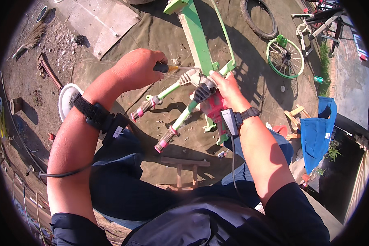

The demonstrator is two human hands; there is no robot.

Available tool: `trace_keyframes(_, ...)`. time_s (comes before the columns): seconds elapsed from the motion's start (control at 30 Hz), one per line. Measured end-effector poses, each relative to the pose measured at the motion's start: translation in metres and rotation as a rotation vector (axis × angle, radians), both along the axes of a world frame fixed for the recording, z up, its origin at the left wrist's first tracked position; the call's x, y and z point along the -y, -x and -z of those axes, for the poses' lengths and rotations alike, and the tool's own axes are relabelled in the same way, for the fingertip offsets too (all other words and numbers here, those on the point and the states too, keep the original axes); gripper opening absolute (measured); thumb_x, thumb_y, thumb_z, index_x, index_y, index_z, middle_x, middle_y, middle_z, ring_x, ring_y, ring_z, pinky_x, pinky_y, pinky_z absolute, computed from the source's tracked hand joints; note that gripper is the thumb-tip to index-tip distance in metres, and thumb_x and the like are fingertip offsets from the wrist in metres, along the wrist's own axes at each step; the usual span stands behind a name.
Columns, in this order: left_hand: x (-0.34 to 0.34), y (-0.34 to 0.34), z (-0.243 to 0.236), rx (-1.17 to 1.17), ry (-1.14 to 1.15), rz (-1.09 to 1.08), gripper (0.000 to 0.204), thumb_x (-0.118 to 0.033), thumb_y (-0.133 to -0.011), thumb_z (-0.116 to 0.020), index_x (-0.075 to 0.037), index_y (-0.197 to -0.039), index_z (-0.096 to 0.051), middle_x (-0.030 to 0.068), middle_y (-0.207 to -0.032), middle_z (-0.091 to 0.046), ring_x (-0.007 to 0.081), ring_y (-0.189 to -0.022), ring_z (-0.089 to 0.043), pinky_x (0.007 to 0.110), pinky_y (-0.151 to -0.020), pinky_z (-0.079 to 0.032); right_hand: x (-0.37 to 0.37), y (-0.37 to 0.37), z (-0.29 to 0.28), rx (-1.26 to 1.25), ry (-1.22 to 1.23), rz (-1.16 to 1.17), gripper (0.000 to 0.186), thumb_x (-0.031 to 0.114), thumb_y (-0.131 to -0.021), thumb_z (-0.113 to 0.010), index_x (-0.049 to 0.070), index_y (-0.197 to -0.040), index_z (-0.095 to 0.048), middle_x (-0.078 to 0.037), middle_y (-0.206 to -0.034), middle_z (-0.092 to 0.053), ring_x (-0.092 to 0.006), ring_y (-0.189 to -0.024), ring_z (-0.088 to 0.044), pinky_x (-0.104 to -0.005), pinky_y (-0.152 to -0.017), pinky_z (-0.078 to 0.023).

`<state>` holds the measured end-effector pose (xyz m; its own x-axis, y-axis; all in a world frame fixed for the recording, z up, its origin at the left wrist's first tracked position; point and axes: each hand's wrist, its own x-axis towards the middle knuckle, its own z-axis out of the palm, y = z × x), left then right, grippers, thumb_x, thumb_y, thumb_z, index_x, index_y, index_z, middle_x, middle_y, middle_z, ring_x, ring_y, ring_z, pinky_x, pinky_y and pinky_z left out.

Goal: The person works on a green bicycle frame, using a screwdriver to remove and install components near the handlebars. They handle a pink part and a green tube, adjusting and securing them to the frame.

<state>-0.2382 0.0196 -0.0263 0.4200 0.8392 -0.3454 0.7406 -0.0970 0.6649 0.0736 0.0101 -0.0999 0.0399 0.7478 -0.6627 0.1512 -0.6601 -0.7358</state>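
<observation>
My left hand (145, 67) is closed round the dark handle of a screwdriver (165, 68). Its thin shaft points right, toward a joint on a light-green metal frame (194, 35). Two green tubes (184, 115) run down and left from that joint, each ending in a ribbed pink-and-brown grip (166, 139). Beside the joint, a black ribbed piece (201, 93) covers part of one tube. My right hand (230, 89) grips the frame just right of the joint, thumb on top; its other fingers are partly hidden. Beneath it is a pink-red part (213, 107).
A green-rimmed spoked wheel (285, 58) and a black tyre (259, 18) lie at upper right. A small wooden stool (184, 162) stands between my legs. At left are a white basin (65, 102), a rusty pipe wrench (49, 70) and a broom (30, 37). Blue cloth (317, 133) hangs at right.
</observation>
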Motion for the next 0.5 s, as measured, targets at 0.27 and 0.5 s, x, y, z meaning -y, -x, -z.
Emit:
trace_keyframes(0.27, -0.025, 0.0, 0.014, -0.002, 0.007, 0.163, 0.031, -0.015, -0.074, -0.072, -0.005, -0.103, -0.068, 0.0157, -0.091, -0.069, 0.0365, -0.087, -0.065, 0.042, -0.078, -0.052, 0.001, 0.012, -0.01, 0.043, -0.021, 0.036, 0.049, 0.022, -0.088, -0.07, -0.001, -0.126, -0.047, -0.011, -0.112, -0.062, -0.0187, -0.097, -0.061, -0.0347, -0.085, -0.05)
trace_keyframes(0.5, -0.029, -0.013, 0.008, -0.057, -0.076, 0.275, 0.027, -0.013, -0.072, -0.069, -0.006, -0.098, -0.068, 0.0144, -0.089, -0.068, 0.0366, -0.087, -0.065, 0.044, -0.077, -0.052, 0.002, 0.011, 0.012, 0.052, -0.1, 0.075, 0.046, 0.02, -0.088, -0.066, -0.002, -0.124, -0.046, -0.011, -0.113, -0.061, -0.0178, -0.101, -0.06, -0.033, -0.091, -0.047)
